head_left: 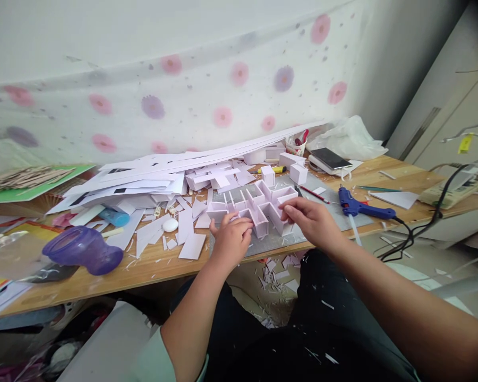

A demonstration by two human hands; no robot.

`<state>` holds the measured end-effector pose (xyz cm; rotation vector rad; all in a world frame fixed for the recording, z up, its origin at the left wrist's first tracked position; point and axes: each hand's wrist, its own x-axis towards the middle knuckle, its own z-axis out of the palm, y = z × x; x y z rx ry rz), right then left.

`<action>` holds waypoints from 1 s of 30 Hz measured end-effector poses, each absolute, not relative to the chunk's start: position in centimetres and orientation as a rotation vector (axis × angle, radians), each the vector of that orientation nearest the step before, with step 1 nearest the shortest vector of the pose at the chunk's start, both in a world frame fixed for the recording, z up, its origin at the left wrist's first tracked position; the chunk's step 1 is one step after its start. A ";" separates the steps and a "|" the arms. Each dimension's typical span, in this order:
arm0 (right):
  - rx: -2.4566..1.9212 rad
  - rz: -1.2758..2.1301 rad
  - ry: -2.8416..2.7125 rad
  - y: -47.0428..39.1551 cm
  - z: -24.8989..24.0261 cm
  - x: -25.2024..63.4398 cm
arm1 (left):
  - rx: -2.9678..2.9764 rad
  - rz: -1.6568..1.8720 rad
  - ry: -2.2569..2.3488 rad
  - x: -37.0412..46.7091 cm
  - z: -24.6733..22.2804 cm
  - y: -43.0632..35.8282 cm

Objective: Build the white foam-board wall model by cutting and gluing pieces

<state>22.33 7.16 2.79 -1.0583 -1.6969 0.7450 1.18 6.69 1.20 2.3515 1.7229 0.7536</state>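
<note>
– Where is the white board model [262,228] placed?
– It is placed on the grey cutting mat [271,243], near the front edge of the table [159,266]. Its compartments are open at the top.
– And how are the hands held?
– The left hand [231,241] is laid at the near left walls with bent fingers; whether a wall is gripped cannot be told. At the right walls, thumb and forefinger of the right hand [313,220] are brought together; whether something is pinched cannot be told.
– What could go wrong?
– By uneven pressure from the two sides, a thin wall could be bent or a joint opened. Under the model, loose scraps could be caught, and it would be tilted. Farther right, the blue glue gun [360,208] could be dragged if its black cable [403,222] were pulled.
</note>
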 end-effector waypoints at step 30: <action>-0.958 0.843 -1.788 2.8 -5.7 20.0 | 1.808 1.043 1.585 4.5 -3.2 0.9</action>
